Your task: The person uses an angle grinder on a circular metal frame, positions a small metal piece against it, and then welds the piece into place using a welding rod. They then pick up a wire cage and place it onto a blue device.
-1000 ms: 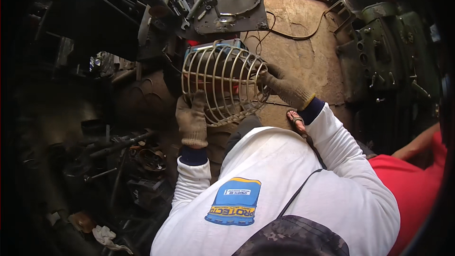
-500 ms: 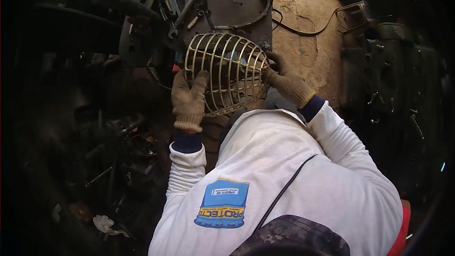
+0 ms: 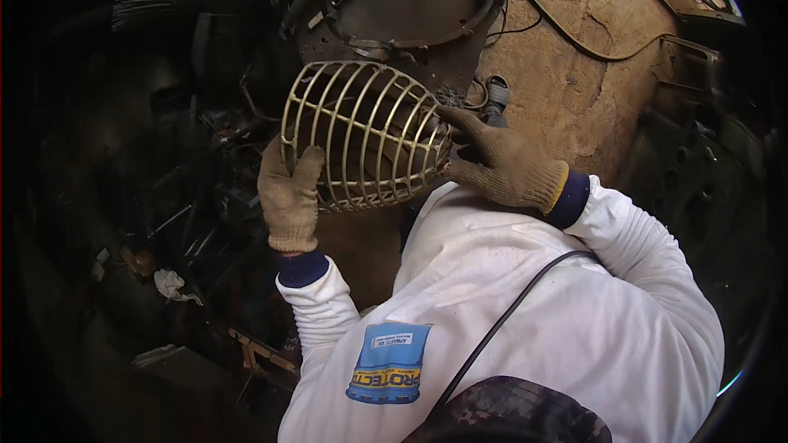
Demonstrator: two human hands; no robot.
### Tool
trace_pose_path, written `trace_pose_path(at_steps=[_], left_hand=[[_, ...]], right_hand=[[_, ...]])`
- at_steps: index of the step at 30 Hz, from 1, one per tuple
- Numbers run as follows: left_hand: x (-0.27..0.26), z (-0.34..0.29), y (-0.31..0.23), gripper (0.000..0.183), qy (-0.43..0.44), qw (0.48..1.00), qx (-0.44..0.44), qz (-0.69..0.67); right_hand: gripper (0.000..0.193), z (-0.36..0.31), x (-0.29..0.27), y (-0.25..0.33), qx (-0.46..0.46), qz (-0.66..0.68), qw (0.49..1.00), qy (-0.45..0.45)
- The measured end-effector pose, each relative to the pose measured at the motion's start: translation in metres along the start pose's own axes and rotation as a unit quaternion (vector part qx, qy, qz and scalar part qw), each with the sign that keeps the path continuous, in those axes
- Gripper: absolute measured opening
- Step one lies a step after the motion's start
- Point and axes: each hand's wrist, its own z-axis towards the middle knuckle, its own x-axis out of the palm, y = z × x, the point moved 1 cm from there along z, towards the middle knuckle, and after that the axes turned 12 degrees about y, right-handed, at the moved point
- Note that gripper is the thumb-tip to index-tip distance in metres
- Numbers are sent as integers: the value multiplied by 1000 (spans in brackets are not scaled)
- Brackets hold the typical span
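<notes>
A tapered cage of gold-coloured metal rods [image 3: 358,121] hangs on its side in front of my chest, its wide end to the left and its narrow end to the right. My left hand [image 3: 287,197], in a brown knit glove, is closed on the rim of the wide end, thumb on the near side and other fingers partly hidden. At the narrow end my right hand [image 3: 515,166], gloved alike, grips the tip between thumb and fingers. Some of the right fingertips are hidden behind the rods.
Beyond the cage stands a dark metal work table [image 3: 394,8] with a bent metal hoop [image 3: 419,43] on it. A hose [image 3: 574,47] crosses the brown floor at right. Bundled rods [image 3: 141,6] lie far left; scrap and a pale crumpled rag [image 3: 172,285] lie lower left.
The view has shifted. The cage and left hand appear farther left, and the cage's narrow end has tipped toward me. My right hand shows more of its back; both hands keep hold.
</notes>
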Motion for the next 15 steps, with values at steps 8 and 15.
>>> trace_pose_path(at_steps=[8, 15], left_hand=[[14, 6, -12, 42, 10, 1000, -7, 5], [25, 16, -16, 43, 32, 999, -9, 1]], right_hand=[[72, -5, -18, 4, 18, -64, 997, -33], [73, -2, -8, -25, -42, 11, 993, -106]])
